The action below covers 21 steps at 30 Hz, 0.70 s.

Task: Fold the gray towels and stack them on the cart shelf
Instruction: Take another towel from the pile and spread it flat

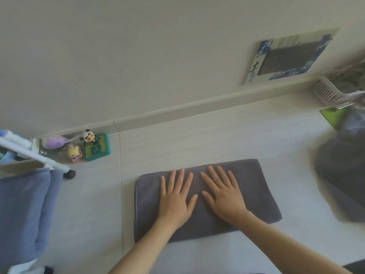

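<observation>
A folded gray towel [254,194] lies flat as a thick rectangle on the pale floor in the middle of the head view. My left hand [175,196] rests palm down on its centre, fingers spread, holding nothing. Beside it my right hand [223,194] also lies flat on the towel with fingers apart. A blurred heap of gray towels [339,175] sits at the right edge. The white cart [29,153] stands at the far left, with blue towels [25,210] stacked at its lower part.
Small toy figures and a green box [96,147] sit by the baseboard next to the cart's black wheel [69,174]. A framed picture [288,56] leans on the wall. A pink slatted basket [333,93] and a green board [333,115] are at the far right.
</observation>
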Each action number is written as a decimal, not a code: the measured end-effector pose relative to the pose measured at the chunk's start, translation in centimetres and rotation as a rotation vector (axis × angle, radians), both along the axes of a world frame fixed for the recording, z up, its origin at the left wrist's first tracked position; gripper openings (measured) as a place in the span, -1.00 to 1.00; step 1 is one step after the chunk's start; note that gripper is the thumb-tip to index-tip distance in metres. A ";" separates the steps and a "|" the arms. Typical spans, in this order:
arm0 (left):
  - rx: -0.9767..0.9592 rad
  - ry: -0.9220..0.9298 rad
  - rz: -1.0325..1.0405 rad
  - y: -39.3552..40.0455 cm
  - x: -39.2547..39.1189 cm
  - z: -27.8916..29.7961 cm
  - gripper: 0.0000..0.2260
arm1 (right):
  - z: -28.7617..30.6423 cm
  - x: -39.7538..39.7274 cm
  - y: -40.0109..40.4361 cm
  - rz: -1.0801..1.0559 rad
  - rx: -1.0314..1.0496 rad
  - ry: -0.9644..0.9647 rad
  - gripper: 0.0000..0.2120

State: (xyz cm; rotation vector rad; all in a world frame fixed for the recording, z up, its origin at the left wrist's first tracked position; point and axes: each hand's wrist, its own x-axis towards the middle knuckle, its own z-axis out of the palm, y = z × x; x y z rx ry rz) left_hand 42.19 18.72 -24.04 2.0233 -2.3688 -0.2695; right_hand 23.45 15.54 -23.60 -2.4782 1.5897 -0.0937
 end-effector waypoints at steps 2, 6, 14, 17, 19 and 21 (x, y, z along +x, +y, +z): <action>0.022 -0.028 0.079 0.3 1.2 -1.0 -0.41 | -0.8 -1.5 -0.2 -0.116 0.060 0.029 -0.42; 0.065 -0.027 0.201 0.0 2.4 -1.0 -0.42 | -1.1 -2.9 -1.0 -0.258 0.108 0.101 -0.36; -0.162 0.218 0.661 2.8 4.4 0.3 -0.54 | 2.0 0.0 1.3 -0.341 0.209 -0.554 -0.47; 0.018 0.358 0.853 4.1 4.9 1.6 -0.40 | 4.6 3.3 4.0 -0.461 0.416 -0.989 -0.55; 0.095 0.451 0.937 4.0 5.0 2.2 -0.38 | 5.1 5.1 5.3 -0.541 0.547 -1.131 -0.58; 0.164 0.545 1.031 3.7 5.0 2.5 -0.41 | 4.5 6.1 6.0 -0.589 0.621 -1.188 -0.58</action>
